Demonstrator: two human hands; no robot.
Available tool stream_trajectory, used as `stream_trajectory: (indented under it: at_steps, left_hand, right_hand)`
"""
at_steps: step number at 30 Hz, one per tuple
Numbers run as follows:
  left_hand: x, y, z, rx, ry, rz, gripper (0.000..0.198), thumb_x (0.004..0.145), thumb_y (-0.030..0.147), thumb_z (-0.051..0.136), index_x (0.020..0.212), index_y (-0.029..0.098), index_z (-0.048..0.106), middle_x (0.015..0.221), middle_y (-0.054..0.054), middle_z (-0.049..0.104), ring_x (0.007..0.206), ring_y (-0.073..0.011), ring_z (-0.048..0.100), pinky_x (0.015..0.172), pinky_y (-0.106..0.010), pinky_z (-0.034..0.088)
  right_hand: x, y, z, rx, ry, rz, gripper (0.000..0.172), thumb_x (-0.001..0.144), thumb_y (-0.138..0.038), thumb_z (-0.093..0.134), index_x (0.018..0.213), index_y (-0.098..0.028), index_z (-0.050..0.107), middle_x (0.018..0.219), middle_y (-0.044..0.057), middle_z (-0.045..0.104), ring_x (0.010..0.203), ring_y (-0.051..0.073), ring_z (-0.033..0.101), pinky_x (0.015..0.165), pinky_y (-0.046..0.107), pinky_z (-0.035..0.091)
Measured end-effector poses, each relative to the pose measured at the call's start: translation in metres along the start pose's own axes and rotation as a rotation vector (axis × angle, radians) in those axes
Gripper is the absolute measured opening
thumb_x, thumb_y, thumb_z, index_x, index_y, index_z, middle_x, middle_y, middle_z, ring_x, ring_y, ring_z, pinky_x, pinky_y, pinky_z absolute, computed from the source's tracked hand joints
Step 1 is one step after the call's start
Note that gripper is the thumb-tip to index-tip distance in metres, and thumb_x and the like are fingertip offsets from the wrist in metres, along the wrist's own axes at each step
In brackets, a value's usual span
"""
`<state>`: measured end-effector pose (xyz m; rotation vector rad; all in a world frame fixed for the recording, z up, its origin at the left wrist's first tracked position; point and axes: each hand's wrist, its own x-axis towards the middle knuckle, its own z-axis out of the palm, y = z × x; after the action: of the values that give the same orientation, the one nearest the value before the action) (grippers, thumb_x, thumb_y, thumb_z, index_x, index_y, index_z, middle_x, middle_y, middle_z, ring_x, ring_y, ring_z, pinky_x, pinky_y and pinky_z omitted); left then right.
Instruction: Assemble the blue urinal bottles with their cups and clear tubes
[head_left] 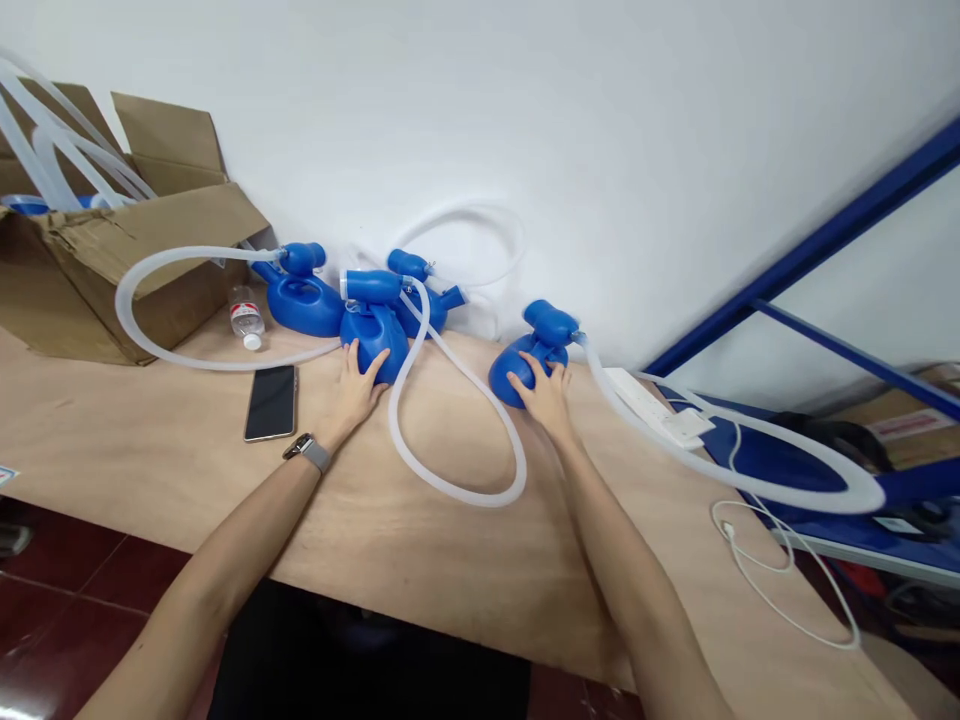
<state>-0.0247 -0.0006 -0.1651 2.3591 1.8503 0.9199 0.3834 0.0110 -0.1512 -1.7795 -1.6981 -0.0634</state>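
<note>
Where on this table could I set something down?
Bare wood shows between the left forearm and right forearm, nearer than the looped tube, and left of the phone, in front of the cardboard box. Crowded: along the wall, three blue jugs bunch beside the box.

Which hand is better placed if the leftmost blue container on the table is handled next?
Probably the left hand: it touches the neighbouring container, just beside the leftmost container. The right hand is farther off, touching the rightmost container.
</note>
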Motion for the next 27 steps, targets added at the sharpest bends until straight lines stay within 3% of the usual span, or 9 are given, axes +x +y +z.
stream_trajectory:
  at_steps: [8,11,13,15,17,19,21,23,27]
  left_hand:
    - [0.007,0.003,-0.001,0.022,-0.024,-0.052,0.072,0.104,0.040,0.064,0.171,0.040,0.038,0.177,-0.022,0.019,0.159,-0.0569,0.031,0.116,-0.075,0.044]
    - [0.010,0.000,0.002,-0.032,0.016,-0.008,0.071,0.103,0.034,0.064,0.170,0.036,0.042,0.173,-0.022,0.024,0.157,-0.0553,0.033,0.119,-0.074,0.041]
    - [0.012,-0.004,0.002,-0.107,0.067,0.038,0.069,0.100,0.029,0.063,0.167,0.029,0.047,0.170,-0.022,0.030,0.157,-0.0503,0.035,0.124,-0.069,0.039]
    - [0.014,-0.009,0.000,-0.199,0.140,0.058,0.066,0.099,0.022,0.057,0.164,0.020,0.051,0.161,-0.022,0.043,0.151,-0.0419,0.046,0.127,-0.061,0.040]
    - [0.017,-0.015,-0.003,-0.288,0.227,0.016,0.060,0.097,0.017,0.050,0.157,0.014,0.057,0.145,-0.021,0.058,0.136,-0.0350,0.059,0.123,-0.053,0.046]
    - [0.018,-0.021,-0.006,-0.353,0.306,-0.080,0.048,0.097,0.017,0.047,0.140,0.012,0.068,0.130,-0.019,0.068,0.123,-0.0317,0.065,0.115,-0.049,0.053]
    - [0.018,-0.023,-0.011,-0.389,0.374,-0.189,0.035,0.096,0.018,0.048,0.119,0.014,0.074,0.120,-0.016,0.071,0.113,-0.0302,0.068,0.109,-0.046,0.056]
    - [0.014,-0.023,-0.017,-0.406,0.435,-0.261,0.028,0.094,0.017,0.049,0.108,0.016,0.074,0.115,-0.015,0.072,0.107,-0.0284,0.069,0.105,-0.044,0.057]
    - [0.001,-0.010,-0.035,-0.397,0.543,-0.277,0.025,0.099,0.021,0.047,0.108,0.017,0.071,0.116,-0.014,0.073,0.107,-0.0264,0.069,0.096,-0.039,0.058]
  right_hand:
    - [-0.102,0.060,-0.074,0.363,-0.156,-0.165,0.107,0.083,-0.072,0.079,0.164,-0.026,0.027,0.164,0.019,0.041,0.150,0.035,0.050,0.128,0.057,0.041]
    - [-0.129,0.047,-0.107,0.249,-0.064,-0.144,0.085,0.087,-0.071,0.075,0.150,-0.023,0.045,0.151,0.019,0.056,0.141,0.036,0.059,0.123,0.057,0.047]
    - [-0.141,0.025,-0.126,0.110,0.089,-0.106,0.053,0.096,-0.067,0.065,0.124,-0.022,0.063,0.127,0.016,0.069,0.124,0.036,0.068,0.113,0.056,0.054]
    - [-0.145,-0.004,-0.142,-0.027,0.209,-0.080,0.040,0.106,-0.059,0.051,0.098,-0.024,0.068,0.103,0.014,0.073,0.101,0.033,0.072,0.101,0.052,0.059]
    - [-0.139,-0.036,-0.156,-0.127,0.246,-0.107,0.040,0.108,-0.055,0.050,0.101,-0.023,0.072,0.107,0.016,0.074,0.105,0.033,0.072,0.103,0.050,0.057]
    - [-0.119,-0.062,-0.166,-0.228,0.260,-0.122,0.044,0.107,-0.055,0.053,0.129,-0.023,0.072,0.133,0.018,0.072,0.132,0.038,0.064,0.117,0.054,0.049]
    - [-0.089,-0.077,-0.173,-0.314,0.224,-0.062,0.066,0.100,-0.062,0.064,0.153,-0.022,0.060,0.158,0.019,0.059,0.152,0.045,0.046,0.125,0.061,0.038]
    - [-0.058,-0.082,-0.175,-0.323,0.055,0.040,0.083,0.092,-0.064,0.075,0.159,-0.019,0.056,0.158,0.023,0.059,0.151,0.048,0.048,0.123,0.062,0.039]
    - [-0.017,-0.083,-0.169,-0.280,-0.292,0.123,0.082,0.080,-0.059,0.089,0.149,-0.021,0.067,0.142,0.017,0.074,0.131,0.042,0.068,0.110,0.051,0.052]
